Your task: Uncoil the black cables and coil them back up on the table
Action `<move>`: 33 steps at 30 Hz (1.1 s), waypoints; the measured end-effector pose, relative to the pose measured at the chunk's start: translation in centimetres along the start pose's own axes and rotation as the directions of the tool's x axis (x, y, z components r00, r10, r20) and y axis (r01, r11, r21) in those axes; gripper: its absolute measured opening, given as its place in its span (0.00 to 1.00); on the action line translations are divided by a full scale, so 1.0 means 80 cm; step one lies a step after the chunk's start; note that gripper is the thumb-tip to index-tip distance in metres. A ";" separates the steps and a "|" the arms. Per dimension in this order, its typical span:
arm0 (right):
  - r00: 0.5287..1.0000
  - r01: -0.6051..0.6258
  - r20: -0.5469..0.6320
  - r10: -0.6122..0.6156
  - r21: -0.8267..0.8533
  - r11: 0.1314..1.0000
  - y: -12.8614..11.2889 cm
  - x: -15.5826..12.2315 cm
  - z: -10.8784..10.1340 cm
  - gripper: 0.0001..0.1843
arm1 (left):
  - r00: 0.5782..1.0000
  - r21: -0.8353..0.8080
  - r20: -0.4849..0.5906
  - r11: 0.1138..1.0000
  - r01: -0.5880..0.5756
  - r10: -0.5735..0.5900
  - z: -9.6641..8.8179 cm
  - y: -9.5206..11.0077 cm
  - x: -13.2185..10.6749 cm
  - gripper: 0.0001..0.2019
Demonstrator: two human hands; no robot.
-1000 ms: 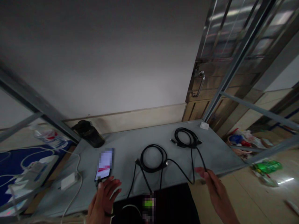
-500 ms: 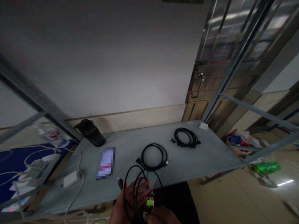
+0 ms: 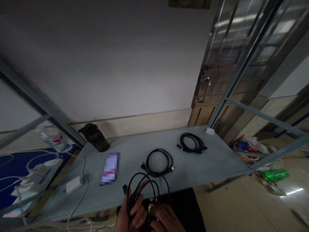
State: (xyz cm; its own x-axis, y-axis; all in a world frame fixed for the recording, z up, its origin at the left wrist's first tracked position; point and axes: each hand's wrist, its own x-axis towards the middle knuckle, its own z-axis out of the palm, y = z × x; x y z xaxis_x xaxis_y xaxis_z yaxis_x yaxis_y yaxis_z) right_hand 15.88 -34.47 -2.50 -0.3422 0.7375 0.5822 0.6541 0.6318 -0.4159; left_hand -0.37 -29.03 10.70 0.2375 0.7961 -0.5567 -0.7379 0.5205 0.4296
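Loops of a black cable (image 3: 138, 173) rise from my hands at the table's front edge. My left hand (image 3: 137, 211) is closed around the left side of the loops, fingers curled inward. Close beside it, my right hand (image 3: 166, 217) is closed where the right strands run down to it; its fingertips are partly hidden. One plug (image 3: 125, 188) of this cable sticks out left of the loops. A small green and pink patch shows between the hands, too unclear to name. Just beyond lies a coiled black cable (image 3: 146, 161), and a thicker coiled cable (image 3: 202, 141) rests farther right.
On the grey table (image 3: 135, 145) are a phone (image 3: 110, 169) with a blurred screen, a dark bottle (image 3: 98, 138), a white adapter (image 3: 74, 184) with its cord, and a small white block (image 3: 210, 131). Metal posts (image 3: 241, 71) flank the table. A green bottle (image 3: 275, 174) lies on the floor.
My left hand's fingers, spread through the loops before, have curled closed around them. The loops have shifted slightly, and my right hand has moved up a little into clearer view.
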 end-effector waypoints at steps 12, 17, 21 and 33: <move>0.990 -0.126 0.052 0.131 -0.081 0.989 0.006 0.082 -0.141 0.22 | 0.944 0.325 0.328 0.935 -0.144 0.031 0.111 -0.001 0.031 0.35; 0.996 -0.028 0.079 0.049 -0.249 0.968 0.031 0.086 -0.146 0.12 | 0.933 0.407 0.351 0.884 -0.228 0.080 0.106 0.005 0.048 0.35; 0.990 0.083 0.135 -0.045 -0.290 0.953 0.063 0.096 -0.143 0.08 | 0.933 0.495 0.308 0.806 -0.323 0.185 0.095 0.008 0.071 0.36; 0.975 0.126 0.210 -0.067 -0.282 0.951 0.130 0.127 -0.138 0.18 | 0.790 0.674 0.393 0.437 -0.596 0.471 0.061 0.035 0.151 0.30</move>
State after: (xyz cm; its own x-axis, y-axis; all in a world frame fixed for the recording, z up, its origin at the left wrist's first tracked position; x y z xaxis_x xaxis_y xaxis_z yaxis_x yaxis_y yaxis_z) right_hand 26.68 -23.03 6.78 -0.5189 0.7274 0.4491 0.7696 0.6262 -0.1251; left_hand 3.51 -16.45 8.69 0.0880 0.9952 0.0418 -0.0376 -0.0386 0.9985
